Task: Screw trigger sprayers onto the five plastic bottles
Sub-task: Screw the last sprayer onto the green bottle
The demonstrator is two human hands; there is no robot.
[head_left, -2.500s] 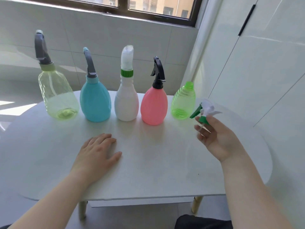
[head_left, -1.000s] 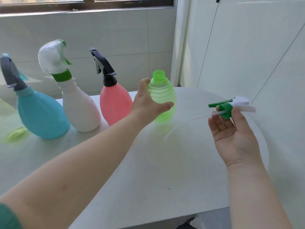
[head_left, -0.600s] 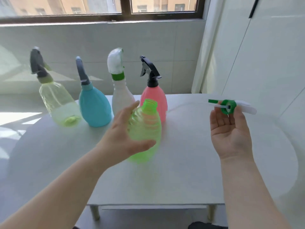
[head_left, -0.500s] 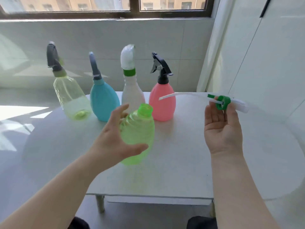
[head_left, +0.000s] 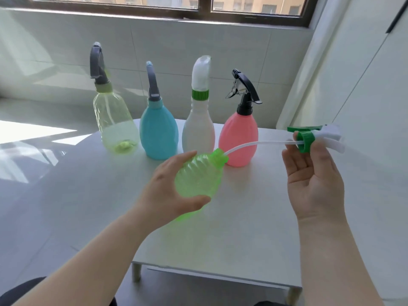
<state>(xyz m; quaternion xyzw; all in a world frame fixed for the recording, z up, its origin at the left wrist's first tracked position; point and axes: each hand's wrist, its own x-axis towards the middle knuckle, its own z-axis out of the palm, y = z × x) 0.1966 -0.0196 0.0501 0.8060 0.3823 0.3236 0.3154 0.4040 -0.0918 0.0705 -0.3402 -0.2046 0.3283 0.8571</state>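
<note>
My left hand [head_left: 170, 191] grips a ribbed green bottle [head_left: 199, 180] above the table, tilted with its open neck toward the right. My right hand [head_left: 313, 173] holds a white and green trigger sprayer [head_left: 309, 138] by its green collar. The sprayer's white dip tube [head_left: 254, 144] reaches left, and its tip sits at the bottle's mouth. Behind stand a yellow bottle [head_left: 114, 127], a blue bottle [head_left: 157, 135], a white bottle [head_left: 198, 131] and a pink bottle [head_left: 239, 140], each upright with a sprayer on top.
A white round table [head_left: 88, 195] carries the bottles. A tiled wall and a window lie behind it. A white cabinet [head_left: 364, 74] stands close on the right. Table legs show below the near edge.
My left hand has tilted the green bottle's neck to the right and brought it nearer. The dip tube's tip has swung down from in front of the pink bottle to the green bottle's mouth.
</note>
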